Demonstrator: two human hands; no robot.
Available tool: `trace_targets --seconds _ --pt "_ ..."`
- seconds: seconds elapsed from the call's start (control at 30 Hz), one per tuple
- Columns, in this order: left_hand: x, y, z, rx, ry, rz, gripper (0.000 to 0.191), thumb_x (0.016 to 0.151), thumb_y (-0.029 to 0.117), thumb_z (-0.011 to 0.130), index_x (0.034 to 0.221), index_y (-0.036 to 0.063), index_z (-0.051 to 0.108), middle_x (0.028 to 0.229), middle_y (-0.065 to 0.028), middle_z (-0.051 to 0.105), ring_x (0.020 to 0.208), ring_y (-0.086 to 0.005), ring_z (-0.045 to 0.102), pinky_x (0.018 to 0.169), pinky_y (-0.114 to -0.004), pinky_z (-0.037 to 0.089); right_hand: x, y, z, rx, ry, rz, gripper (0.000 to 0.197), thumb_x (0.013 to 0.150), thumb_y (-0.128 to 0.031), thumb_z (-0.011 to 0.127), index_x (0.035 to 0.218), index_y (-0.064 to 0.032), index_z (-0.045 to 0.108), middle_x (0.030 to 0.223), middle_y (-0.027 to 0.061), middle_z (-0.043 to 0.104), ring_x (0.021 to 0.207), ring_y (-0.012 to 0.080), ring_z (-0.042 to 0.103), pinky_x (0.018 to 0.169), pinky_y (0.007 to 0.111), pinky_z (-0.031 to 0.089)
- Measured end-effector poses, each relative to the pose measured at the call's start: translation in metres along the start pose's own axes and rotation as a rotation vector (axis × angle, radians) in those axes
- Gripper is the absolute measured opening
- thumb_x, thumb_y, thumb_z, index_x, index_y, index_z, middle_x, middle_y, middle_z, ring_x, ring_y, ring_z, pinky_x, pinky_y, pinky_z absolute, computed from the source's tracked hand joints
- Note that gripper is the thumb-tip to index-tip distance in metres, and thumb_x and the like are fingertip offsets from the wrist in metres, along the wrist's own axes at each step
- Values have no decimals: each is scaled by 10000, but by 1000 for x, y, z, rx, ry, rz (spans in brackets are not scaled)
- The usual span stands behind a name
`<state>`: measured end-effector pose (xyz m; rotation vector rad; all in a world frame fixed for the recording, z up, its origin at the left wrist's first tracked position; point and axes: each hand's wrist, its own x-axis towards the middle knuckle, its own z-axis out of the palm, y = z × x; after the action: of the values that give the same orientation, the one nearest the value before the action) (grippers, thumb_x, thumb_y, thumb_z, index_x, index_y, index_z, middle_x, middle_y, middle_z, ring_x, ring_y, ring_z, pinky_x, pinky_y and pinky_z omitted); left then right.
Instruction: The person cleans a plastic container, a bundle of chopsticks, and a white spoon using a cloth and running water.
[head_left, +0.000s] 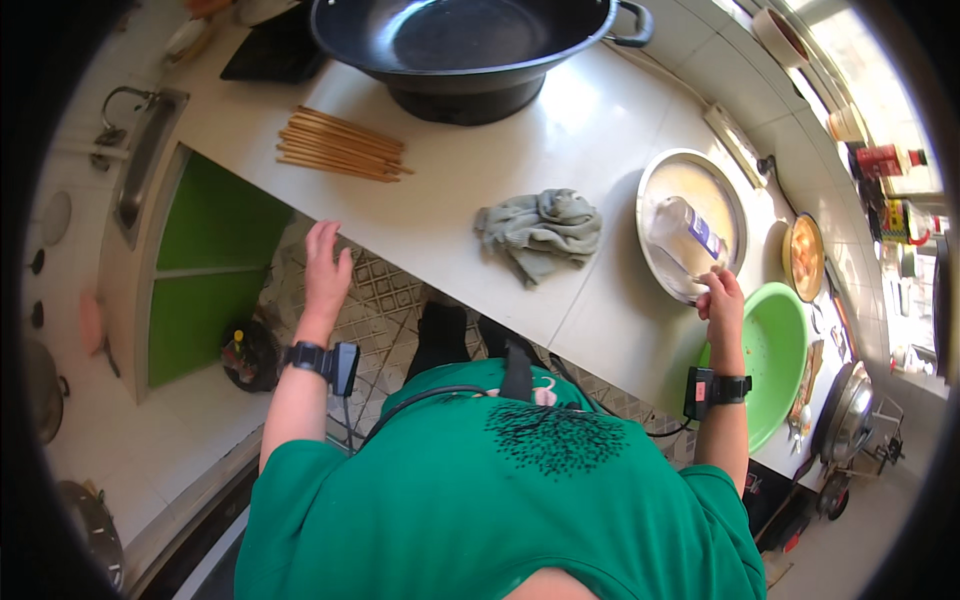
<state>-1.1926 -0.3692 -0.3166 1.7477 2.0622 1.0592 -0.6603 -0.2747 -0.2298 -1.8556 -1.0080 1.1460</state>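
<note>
My right hand (720, 294) is at the near rim of a round metal basin (651, 174), its fingers closed on what looks like the thin handle of a utensil. In the basin lies a clear container with a blue label (697, 229), over a pale contents that I cannot identify. My left hand (327, 259) is raised just off the counter's front edge, fingers apart, holding nothing. A crumpled grey-green cloth (544, 229) lies on the white counter between the hands. Beyond my left hand lies a row of wooden chopsticks (341, 146).
A large black wok (465, 45) stands at the back. To the right are a green plastic basin (776, 360), a yellow bowl of eggs (804, 255), a power strip (735, 142) and a lidded pan (847, 412). A sink (142, 172) is at the left.
</note>
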Motion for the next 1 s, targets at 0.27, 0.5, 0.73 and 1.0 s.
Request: trace_targets --seconds 0.27,0.5,0.73,1.0 --pt "-47 4 -11 38 -89 -103 405 729 3 529 1125 54 466 1144 -152 451 1023 -303 485 846 -340 421 26 28 -29 -233 112 -149 338 800 -110 556 1096 7 444 751 59 559 426 69 428 355 201 318" --pt "-93 -35 -36 -28 -210 -238 220 793 92 496 1000 26 536 904 -134 585 824 -278 572 710 -332 466 -33 29 -1 -171 189 -289 451 813 -100 563 1225 -54 385 927 18 483 509 48 417 403 174 311" --pt "-167 -130 -104 -47 -296 -247 204 784 124 475 947 31 558 925 -139 590 846 -320 554 728 -382 451 -148 17 130 -155 -221 -279 256 834 -73 530 1089 -50 519 781 -32 512 505 14 381 412 155 273" --pt "-263 -216 -191 47 -434 -475 219 781 127 454 957 39 550 902 -146 573 856 -327 538 731 -403 439 -221 20 342 -516 -790 -216 216 816 -67 550 1018 6 542 791 16 563 648 68 507 552 205 432"
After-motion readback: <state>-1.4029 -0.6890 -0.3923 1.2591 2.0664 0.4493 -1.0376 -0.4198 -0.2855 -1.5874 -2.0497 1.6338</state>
